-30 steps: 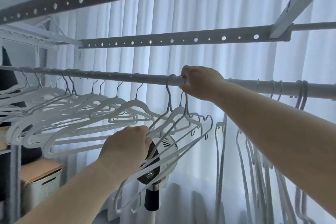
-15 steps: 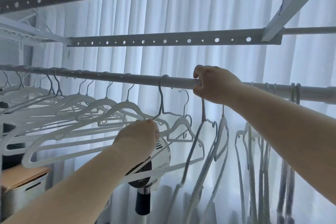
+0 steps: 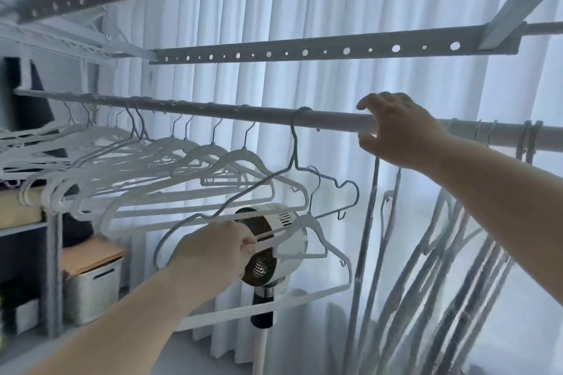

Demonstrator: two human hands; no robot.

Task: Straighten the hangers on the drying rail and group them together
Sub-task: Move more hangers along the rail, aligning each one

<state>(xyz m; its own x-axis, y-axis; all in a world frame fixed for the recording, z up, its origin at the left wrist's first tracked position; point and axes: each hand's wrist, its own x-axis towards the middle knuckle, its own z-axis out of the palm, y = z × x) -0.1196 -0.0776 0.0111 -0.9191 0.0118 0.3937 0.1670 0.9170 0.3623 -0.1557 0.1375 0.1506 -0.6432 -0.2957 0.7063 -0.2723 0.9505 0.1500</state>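
The grey drying rail (image 3: pixel 213 108) runs left to right across the view. Several white hangers (image 3: pixel 189 158) hang bunched along its left part, and a thin grey wire hanger (image 3: pixel 294 143) hangs alone right of them. My left hand (image 3: pixel 219 250) is below the rail and pinches the arm of a white hanger (image 3: pixel 307 240), whose hook is off the rail. My right hand (image 3: pixel 393 131) is at the rail with fingers arched loosely over it and the thumb beneath. More hangers (image 3: pixel 457 253) hang edge-on to its right.
A white fan (image 3: pixel 274 222) on a pole stands just behind my left hand. A white slotted basket (image 3: pixel 91 286) and a shelf unit (image 3: pixel 51 253) stand at the lower left. Two perforated bars (image 3: pixel 304 50) cross overhead, with white curtains behind.
My right hand has loosened its grip on a hook and slid right along the rail. My left hand has dropped lower, bringing the white hanger down off the rail.
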